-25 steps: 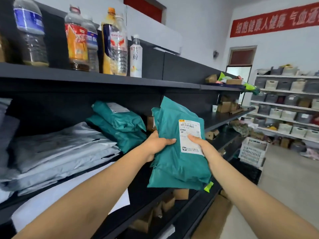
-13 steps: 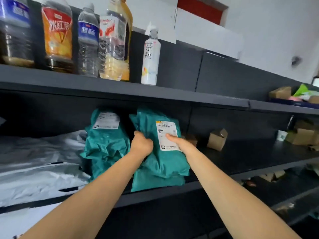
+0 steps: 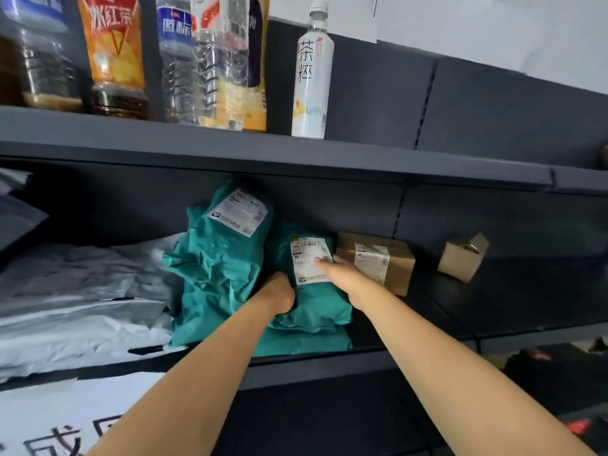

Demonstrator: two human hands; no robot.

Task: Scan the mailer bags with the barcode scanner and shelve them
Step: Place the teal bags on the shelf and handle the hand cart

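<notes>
A teal mailer bag [image 3: 312,307] with a white label lies on the dark middle shelf [image 3: 329,360], resting on another teal bag beneath it. My left hand [image 3: 279,292] grips its left edge, fingers curled under. My right hand [image 3: 339,269] presses flat on its label at the right side. To the left a further teal mailer bag [image 3: 217,268] leans upright against the shelf back, its label facing me. No barcode scanner is in view.
Grey mailer bags [image 3: 79,297] are piled at the left of the same shelf. A labelled cardboard box [image 3: 378,261] sits right beside my right hand, and a small box [image 3: 462,258] farther right. Several bottles [image 3: 311,80] stand on the shelf above.
Both hands carried the teal bag from mid-air onto the middle shelf and pushed it deeper, laying it down beside the upright teal bag. The view moved closer to the shelf.
</notes>
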